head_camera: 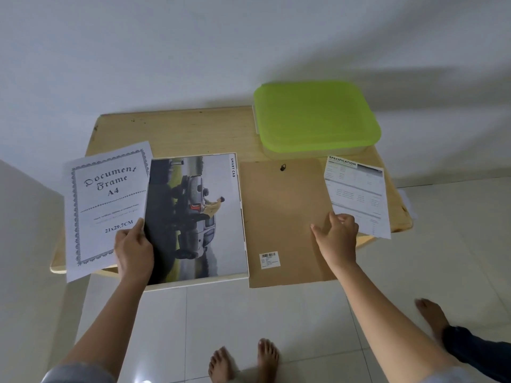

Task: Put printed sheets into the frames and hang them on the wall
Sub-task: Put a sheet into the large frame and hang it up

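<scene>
On the small wooden table lies a white frame face down, with a printed car picture set into it. My left hand pinches the white "Document Frame A4" insert sheet at its lower right corner, lifted over the table's left edge. To the right of the frame lies the brown backing board with a black hanger clip and a barcode label. My right hand pinches the lower left corner of a "Specification" printed sheet at the board's right side.
A container with a green lid stands at the table's back right. The white wall rises just behind the table. My bare feet stand on the white tile floor, and another person's foot is at the right.
</scene>
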